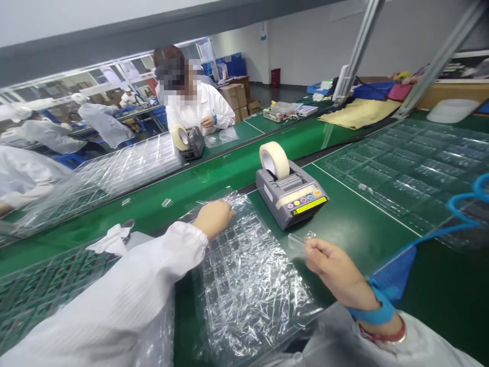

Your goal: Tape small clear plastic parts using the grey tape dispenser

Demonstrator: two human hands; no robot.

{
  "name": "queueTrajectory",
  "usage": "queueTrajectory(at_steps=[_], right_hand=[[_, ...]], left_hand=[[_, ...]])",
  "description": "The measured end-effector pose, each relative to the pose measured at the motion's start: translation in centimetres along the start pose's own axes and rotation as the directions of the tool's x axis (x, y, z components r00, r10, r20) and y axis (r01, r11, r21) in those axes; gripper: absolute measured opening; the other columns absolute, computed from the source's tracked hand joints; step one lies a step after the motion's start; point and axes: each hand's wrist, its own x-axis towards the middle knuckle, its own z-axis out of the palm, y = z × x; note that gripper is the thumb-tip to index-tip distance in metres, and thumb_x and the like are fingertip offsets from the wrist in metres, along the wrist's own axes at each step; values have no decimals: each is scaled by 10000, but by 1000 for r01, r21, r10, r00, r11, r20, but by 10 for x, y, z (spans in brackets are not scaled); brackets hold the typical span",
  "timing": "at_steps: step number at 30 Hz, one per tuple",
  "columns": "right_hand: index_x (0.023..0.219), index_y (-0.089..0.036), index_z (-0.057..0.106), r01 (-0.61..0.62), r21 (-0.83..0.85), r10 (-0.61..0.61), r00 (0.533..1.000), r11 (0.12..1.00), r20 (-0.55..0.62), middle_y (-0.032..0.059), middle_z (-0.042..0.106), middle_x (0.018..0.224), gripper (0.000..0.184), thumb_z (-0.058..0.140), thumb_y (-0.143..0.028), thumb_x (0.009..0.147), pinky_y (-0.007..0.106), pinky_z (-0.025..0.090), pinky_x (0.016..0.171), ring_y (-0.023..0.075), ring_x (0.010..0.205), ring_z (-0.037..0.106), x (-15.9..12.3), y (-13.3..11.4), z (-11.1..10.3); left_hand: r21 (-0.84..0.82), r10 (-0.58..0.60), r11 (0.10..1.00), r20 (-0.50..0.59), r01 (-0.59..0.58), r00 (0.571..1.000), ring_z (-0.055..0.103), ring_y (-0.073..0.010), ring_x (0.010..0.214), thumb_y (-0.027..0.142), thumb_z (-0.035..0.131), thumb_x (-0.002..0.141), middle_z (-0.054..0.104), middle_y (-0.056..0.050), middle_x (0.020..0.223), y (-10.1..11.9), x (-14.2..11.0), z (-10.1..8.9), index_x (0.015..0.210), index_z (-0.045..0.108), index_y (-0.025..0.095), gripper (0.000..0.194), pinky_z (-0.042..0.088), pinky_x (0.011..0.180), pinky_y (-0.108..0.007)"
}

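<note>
Clear plastic piece [296, 241], seemingly one, in right hand [336, 270]

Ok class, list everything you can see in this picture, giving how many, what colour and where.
nearest tray stack: one, clear plastic, on the green bench directly ahead
other tray stacks: at least three, clear plastic, along the bench
tape dispensers: two, grey, on the bench, one near, one far
tape rolls: two, cream, on the dispensers
coiled cord: one, blue, right edge
cardboard boxes: several, brown, far back
co-worker: one, white coat, across the bench
left hand: one, white sleeve, on the nearest tray stack
right hand: one, blue wrist strap, pinching a small clear plastic piece
</note>
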Motion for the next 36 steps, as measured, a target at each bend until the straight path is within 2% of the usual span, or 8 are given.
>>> queueTrajectory(at_steps=[3,7,9,16,21,26,30,36], right_hand=[[692,-199,435,-217,475,129,969,853,211,-111,204,513,301,647,-405,746,188,170,386,44,391,115,-5,-12,10],[704,-192,421,-396,669,114,898,628,425,-117,217,518,326,723,-311,689,162,135,363,30,377,69,-10,-17,23],[700,-183,425,-459,692,96,864,558,495,-119,229,509,298,710,-271,713,150,142,367,24,371,76,-12,-17,28],[746,-174,470,-518,708,63,825,480,562,-122,309,504,208,676,-207,757,135,165,381,10,366,113,-19,-17,30],[722,-187,447,-442,610,107,856,658,505,-129,240,470,276,679,-335,747,167,145,389,22,375,105,-20,-19,33],[990,-212,546,102,-73,-103,994,992,-20,-85,325,523,344,559,-492,789,216,234,435,79,442,287,2,-38,0],[1332,-258,398,64,-815,-336,927,576,-165,-24,499,583,507,370,-490,882,254,302,498,143,507,440,29,-50,-44],[1326,-278,428,-157,-983,-294,939,99,-180,30,589,549,512,258,-515,905,253,241,442,182,454,507,35,-50,-48]], left_hand=[[-55,322,937,-239,-344,916,560,-150,921,542,491,809,593,-47,993,28,-30,-12,1177,521,201,502,446,864,-292],[17,592,630,-658,-776,466,541,-142,693,445,570,794,590,-28,736,53,-62,-8,1117,540,130,453,472,616,-269],[31,583,592,-706,-805,402,512,-132,640,363,588,810,579,-17,695,58,-70,-4,1099,537,124,378,449,566,-258],[-30,553,562,-730,-826,402,493,-119,638,287,602,820,559,4,676,60,-79,-9,1149,510,151,368,447,571,-253],[-25,531,581,-747,-814,401,481,-116,595,288,633,794,538,3,640,59,-85,-8,1073,560,136,326,423,529,-252],[24,524,602,-766,-798,372,462,-116,563,286,638,784,498,20,591,53,-87,-10,1032,578,150,290,395,511,-253],[42,539,626,-745,-779,393,455,-118,559,282,614,800,492,20,593,47,-89,-10,1028,574,153,265,391,513,-255],[30,540,647,-723,-762,430,457,-120,561,284,612,801,512,9,609,43,-82,-4,1026,570,140,271,393,524,-265]])
